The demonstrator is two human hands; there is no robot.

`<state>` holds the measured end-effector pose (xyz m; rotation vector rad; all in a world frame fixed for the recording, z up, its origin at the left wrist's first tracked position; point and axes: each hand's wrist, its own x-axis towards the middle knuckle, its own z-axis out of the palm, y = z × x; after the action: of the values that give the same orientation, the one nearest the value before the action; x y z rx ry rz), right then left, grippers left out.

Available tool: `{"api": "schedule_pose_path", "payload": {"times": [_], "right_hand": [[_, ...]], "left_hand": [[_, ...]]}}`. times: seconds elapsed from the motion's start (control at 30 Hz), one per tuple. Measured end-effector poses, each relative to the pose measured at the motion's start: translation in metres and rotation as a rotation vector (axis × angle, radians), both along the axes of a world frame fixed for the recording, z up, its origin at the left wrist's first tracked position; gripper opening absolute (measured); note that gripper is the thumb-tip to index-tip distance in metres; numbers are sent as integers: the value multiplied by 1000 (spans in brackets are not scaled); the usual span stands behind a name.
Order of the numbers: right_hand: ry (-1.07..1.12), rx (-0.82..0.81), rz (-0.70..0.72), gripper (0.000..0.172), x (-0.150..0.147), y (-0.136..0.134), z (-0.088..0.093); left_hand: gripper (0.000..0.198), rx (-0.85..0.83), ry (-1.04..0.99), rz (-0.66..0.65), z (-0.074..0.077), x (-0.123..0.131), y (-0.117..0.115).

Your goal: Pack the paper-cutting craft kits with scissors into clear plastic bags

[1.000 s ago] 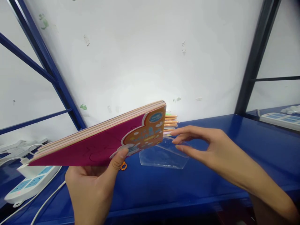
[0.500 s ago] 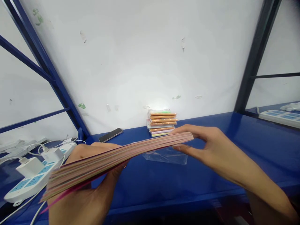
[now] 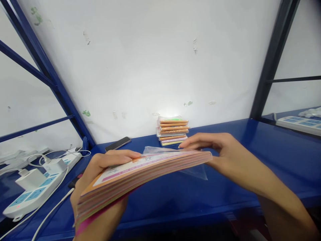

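Observation:
My left hand (image 3: 97, 180) is closed round the near end of a thick stack of booklets (image 3: 150, 170), thumb beneath and fingers on top. The uppermost cover is white with orange and purple print, and the page edges face me. A clear plastic bag (image 3: 194, 170) lies around the far end of the stack, showing above and below it. At that end my right hand (image 3: 213, 144) is closed on the bag, with its fingertips over the upper side. Its thumb is hidden behind the stack.
A pile of thin orange-edged packets (image 3: 174, 131) stands against the wall on the blue table (image 3: 225, 180). A phone (image 3: 118, 144) lies left of it. White power strips (image 3: 32, 195) with plugs and cables line the left side; another power strip (image 3: 298, 123) is at right.
The stack has tipped so its printed top cover shows, and its near end has moved right. My left fingers now lie on top. The plastic bag now shows above the stack too.

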<state>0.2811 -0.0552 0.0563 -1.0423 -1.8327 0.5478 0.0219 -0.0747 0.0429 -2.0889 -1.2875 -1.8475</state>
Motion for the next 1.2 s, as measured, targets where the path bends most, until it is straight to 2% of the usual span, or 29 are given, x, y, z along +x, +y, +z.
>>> {"api": "schedule_pose_path", "payload": {"times": [0.1,0.23,0.3,0.47,0.67,0.8,0.97,1.2], "right_hand": [[1,5,-9,14,0,0,0],[-13,8,-29,13,0,0,0],[-16,3,-50,13,1,0,0],[-7,2,-66,17,2,-1,0],[1,8,-35,28,-1,-2,2],[-2,-28,-9,33,3,-1,1],[-10,-42,10,37,5,0,0],[-36,-50,46,38,-3,-5,3]], "left_hand": [[15,20,-64,16,0,9,2],[14,-4,-129,-59,2,13,5],[15,-13,-144,-52,3,12,5],[14,-17,-70,-8,4,5,6],[5,-76,78,-68,1,-6,12],[7,-92,52,23,2,-4,12],[9,-89,140,99,1,-7,11],[13,-86,234,92,-6,-10,14]]}}
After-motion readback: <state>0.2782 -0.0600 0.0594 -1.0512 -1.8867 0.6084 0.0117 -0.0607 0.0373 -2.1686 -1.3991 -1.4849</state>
